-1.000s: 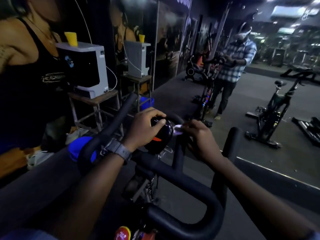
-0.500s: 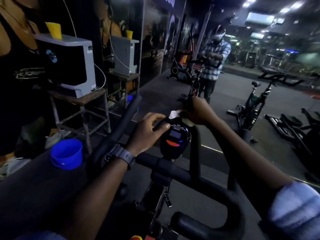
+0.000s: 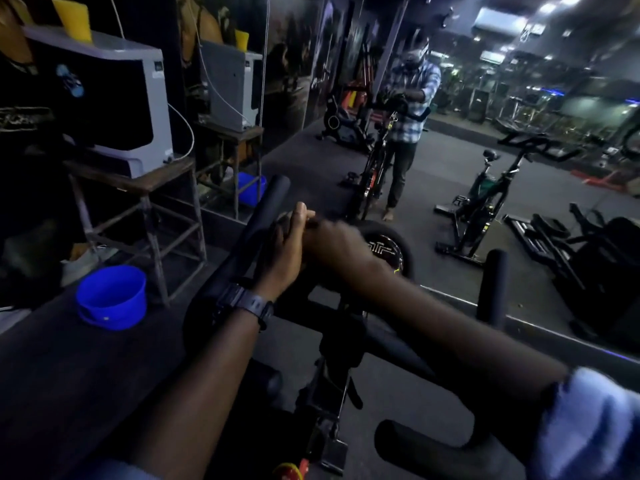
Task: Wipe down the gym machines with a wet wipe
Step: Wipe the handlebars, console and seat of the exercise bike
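Left hand: left hand (image 3: 282, 251), dark watch (image 3: 247, 303) at the wrist, lay against the black padded handlebar (image 3: 266, 202); fingers hidden, grip indeterminate.
Right hand: right hand (image 3: 334, 244) was blurred, touching the left hand; grip indeterminate.
Wet wipe: not discernible.
Console: round black bike display (image 3: 388, 251) sat just behind the right hand.
Surroundings: blue plastic bucket (image 3: 110, 297) stood left of the handlebar.

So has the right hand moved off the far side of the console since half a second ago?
Yes. The right hand has crossed left over the console, now meeting the left hand at its left edge.
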